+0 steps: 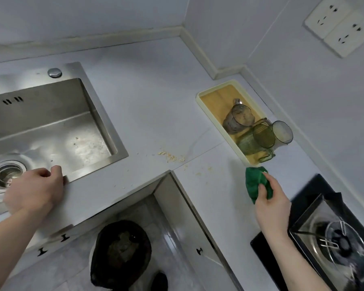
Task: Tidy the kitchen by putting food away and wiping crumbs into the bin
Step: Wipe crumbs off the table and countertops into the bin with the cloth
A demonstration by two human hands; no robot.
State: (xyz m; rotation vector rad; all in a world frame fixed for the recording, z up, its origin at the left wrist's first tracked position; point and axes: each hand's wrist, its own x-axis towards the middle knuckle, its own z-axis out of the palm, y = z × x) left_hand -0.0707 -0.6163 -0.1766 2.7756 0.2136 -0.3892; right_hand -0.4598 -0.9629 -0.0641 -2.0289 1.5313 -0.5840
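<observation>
My right hand (270, 196) reaches forward over the counter (151, 97), fingers curled round a bunched green cloth (255, 182) that hangs just beside the near end of the tray (200, 95). My left hand (35, 187) rests knuckles up on the sink (51, 127) at its front rim, fingers bent over the edge and holding nothing. Crumbs (171, 156) lie scattered on the counter between sink and tray, apart from the cloth. The bin (121, 253) stands on the floor below the counter corner.

A green cloth (257, 183), pale yellow crumbs (172, 157), a steel-grey sink (51, 122), a cream-rimmed tray (219, 89).
</observation>
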